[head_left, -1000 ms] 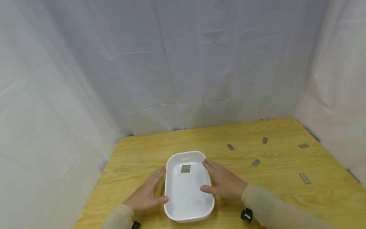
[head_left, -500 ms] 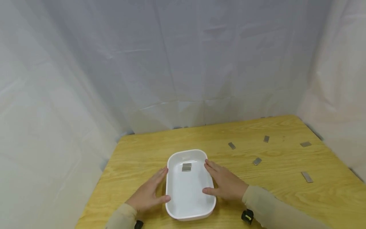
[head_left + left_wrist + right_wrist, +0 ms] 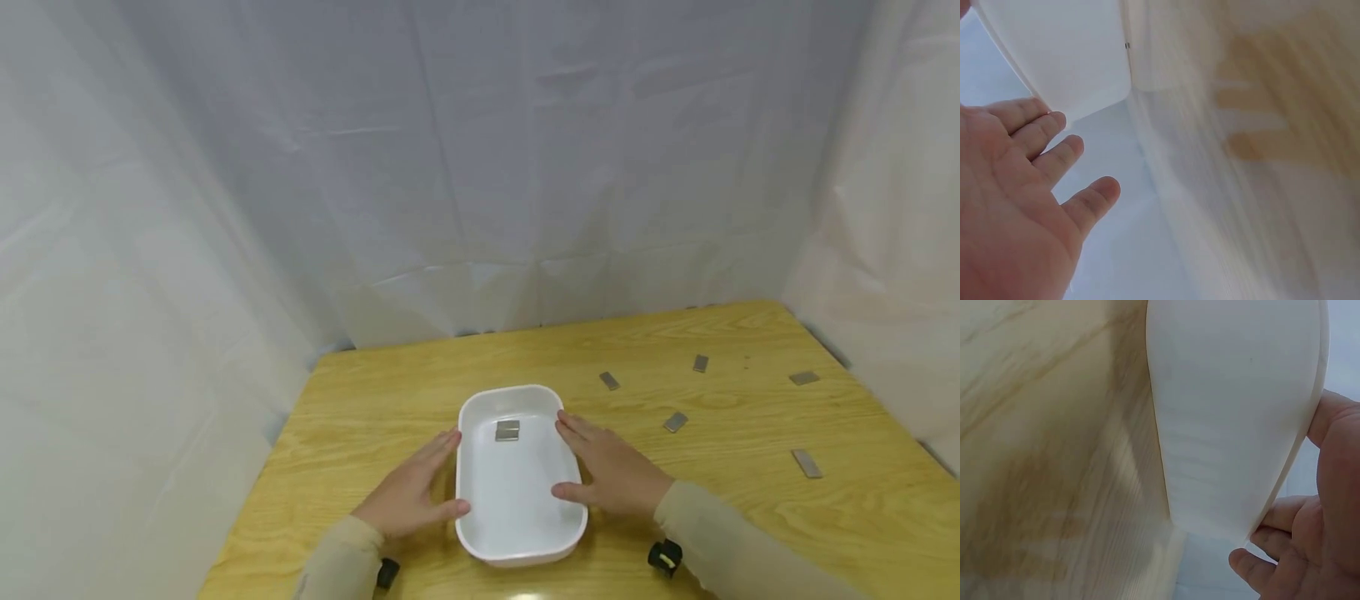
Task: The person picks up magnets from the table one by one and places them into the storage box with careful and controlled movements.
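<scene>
A white rectangular tray with rounded corners stands on the wooden table, between both hands. Two small grey metal plates lie side by side on its floor near the far end. My left hand touches the tray's left rim, fingers fairly straight and thumb tip over the edge. On the opposite side, my right hand rests against the right rim, its thumb reaching over the inside. The left wrist view shows spread fingers by a tray corner. In the right wrist view, fingertips meet the rim.
Several more grey metal plates lie scattered on the right of the wooden table, among them one plate nearest the tray and another plate farther right. White sheeting hangs behind the table and along both sides.
The tray has shifted to the right and slightly away, with both hands moving along at its sides. The two plates inside travelled with it. The scattered plates stay where they were on the table.
</scene>
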Action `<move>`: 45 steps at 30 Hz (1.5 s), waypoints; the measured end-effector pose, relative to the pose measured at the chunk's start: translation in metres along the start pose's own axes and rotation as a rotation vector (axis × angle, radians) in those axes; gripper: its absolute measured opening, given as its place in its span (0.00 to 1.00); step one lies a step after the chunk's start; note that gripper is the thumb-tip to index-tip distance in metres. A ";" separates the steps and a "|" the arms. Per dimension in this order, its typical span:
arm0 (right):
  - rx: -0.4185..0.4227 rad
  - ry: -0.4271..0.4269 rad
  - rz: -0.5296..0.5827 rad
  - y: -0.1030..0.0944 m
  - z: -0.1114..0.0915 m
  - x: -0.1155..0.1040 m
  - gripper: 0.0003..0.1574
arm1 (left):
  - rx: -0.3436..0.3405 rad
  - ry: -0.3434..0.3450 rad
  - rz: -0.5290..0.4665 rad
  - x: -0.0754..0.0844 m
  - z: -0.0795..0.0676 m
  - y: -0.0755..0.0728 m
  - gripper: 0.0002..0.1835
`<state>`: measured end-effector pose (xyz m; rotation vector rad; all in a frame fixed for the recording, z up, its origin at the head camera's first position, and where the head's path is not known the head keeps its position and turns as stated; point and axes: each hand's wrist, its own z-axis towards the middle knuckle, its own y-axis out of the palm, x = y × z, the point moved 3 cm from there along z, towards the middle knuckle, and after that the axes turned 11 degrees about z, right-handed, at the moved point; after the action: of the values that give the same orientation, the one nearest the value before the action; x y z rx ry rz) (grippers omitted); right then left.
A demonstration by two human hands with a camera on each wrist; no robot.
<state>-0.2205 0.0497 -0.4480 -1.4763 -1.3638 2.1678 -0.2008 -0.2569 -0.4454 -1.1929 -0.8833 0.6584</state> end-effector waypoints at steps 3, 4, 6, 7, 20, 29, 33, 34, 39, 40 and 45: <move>0.009 0.006 -0.004 -0.005 -0.003 0.007 0.56 | -0.017 -0.004 -0.016 0.004 0.008 0.003 0.53; 0.012 0.006 -0.003 -0.006 -0.004 0.009 0.56 | -0.025 -0.009 -0.023 0.006 0.011 0.005 0.53; 0.013 0.014 0.008 -0.010 -0.007 0.013 0.56 | -0.035 -0.014 -0.033 0.008 0.016 0.007 0.53; 0.012 0.017 0.018 -0.011 -0.008 0.014 0.56 | -0.043 -0.021 -0.042 0.010 0.018 0.008 0.53; 0.035 0.041 0.040 -0.028 -0.021 0.037 0.57 | -0.042 -0.027 -0.042 0.030 0.048 0.015 0.52; 0.032 0.060 0.089 -0.038 -0.029 0.048 0.59 | -0.050 -0.068 0.047 0.048 0.066 0.017 0.49; 0.029 0.060 0.092 -0.039 -0.030 0.047 0.60 | 0.001 -0.069 0.133 0.055 0.071 0.014 0.43; 0.030 0.060 0.089 -0.039 -0.030 0.047 0.60 | 0.023 -0.065 0.157 0.057 0.073 0.012 0.41; 0.023 0.058 0.084 -0.039 -0.031 0.046 0.60 | 0.090 -0.062 0.262 0.064 0.079 0.008 0.34; 0.020 0.057 0.083 -0.038 -0.031 0.046 0.60 | 0.093 -0.067 0.278 0.065 0.080 0.008 0.33; 0.017 0.059 0.075 -0.039 -0.031 0.049 0.59 | 0.122 -0.075 0.293 0.065 0.084 0.010 0.30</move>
<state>-0.2318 0.1191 -0.4523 -1.5964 -1.2880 2.1555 -0.2393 -0.1586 -0.4297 -1.2041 -0.7250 0.9860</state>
